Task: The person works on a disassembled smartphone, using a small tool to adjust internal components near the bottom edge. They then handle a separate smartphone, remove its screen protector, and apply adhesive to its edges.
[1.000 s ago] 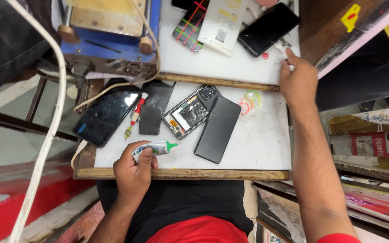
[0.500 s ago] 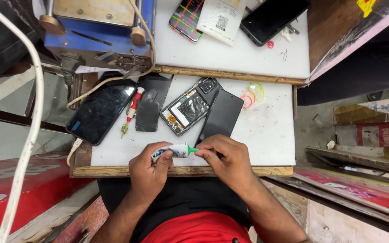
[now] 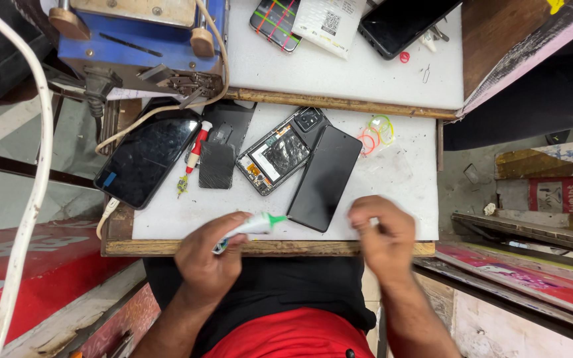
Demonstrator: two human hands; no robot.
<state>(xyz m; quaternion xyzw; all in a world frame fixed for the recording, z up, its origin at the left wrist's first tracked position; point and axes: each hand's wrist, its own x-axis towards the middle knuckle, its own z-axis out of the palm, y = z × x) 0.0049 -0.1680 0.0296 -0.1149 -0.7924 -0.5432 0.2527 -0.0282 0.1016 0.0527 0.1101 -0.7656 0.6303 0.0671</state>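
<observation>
So here's my counter (image 3: 187, 215), white top with a wooden front edge, and the blue machine (image 3: 142, 40) sits at the far left corner with a cable looping off it. Next biggest is the dark phone (image 3: 146, 161) hanging off the left edge, then the black back panel (image 3: 325, 178) lying tilted in the middle, touching the opened phone (image 3: 278, 156) with its insides showing. Left of that there's a small dark cracked panel (image 3: 217, 164) and a red-handled screwdriver (image 3: 191, 158) just beside it. A few coloured rubber bands (image 3: 374, 134) lie off to the right.

My left hand (image 3: 208, 260) is at the front edge, grip pinching a white glue tube (image 3: 250, 227) with a green nozzle that points right toward the back panel's near corner. My right hand (image 3: 382, 233) is just right of that corner, fingers curled in, but it's blurry, so I can't tell if the grip pinches anything.
</observation>
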